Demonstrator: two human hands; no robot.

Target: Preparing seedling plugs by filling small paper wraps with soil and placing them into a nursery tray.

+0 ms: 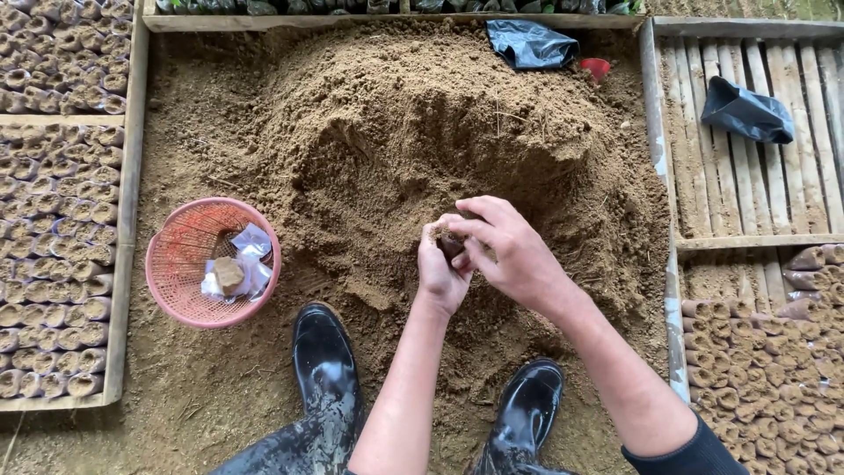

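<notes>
**Both hands on a small soil-filled bag at the near slope of the soil heap**

We're over the soil heap [396, 132], which fills the ground between wooden frames. Our left hand [440, 273] is wrapped around a small planting bag [451, 242], fingers curled closed on it; only its soil-topped mouth and a bit of dark side show. Our right hand [510, 251] sits on top from the right, fingers bent and pinched at the bag's mouth, touching the soil there. We can't tell how much of the bag is filled. The bag is at the near foot of the heap, just beyond our two black rubber boots [325, 361].

Around it:
- Pink plastic basket [167, 264] on the soil near the left frame, with some clear plastic bags [251, 255] and a brownish block inside.
- Rows of filled bags [53, 220] packed in the left frame, more in the near right frame [765, 378].
- Far right frame has bare wooden slats [756, 185] with a black plastic bag [747, 110] lying on them.
- Another black bag [527, 42] at the far edge of the heap, a small red thing [595, 67] just beside it.
</notes>
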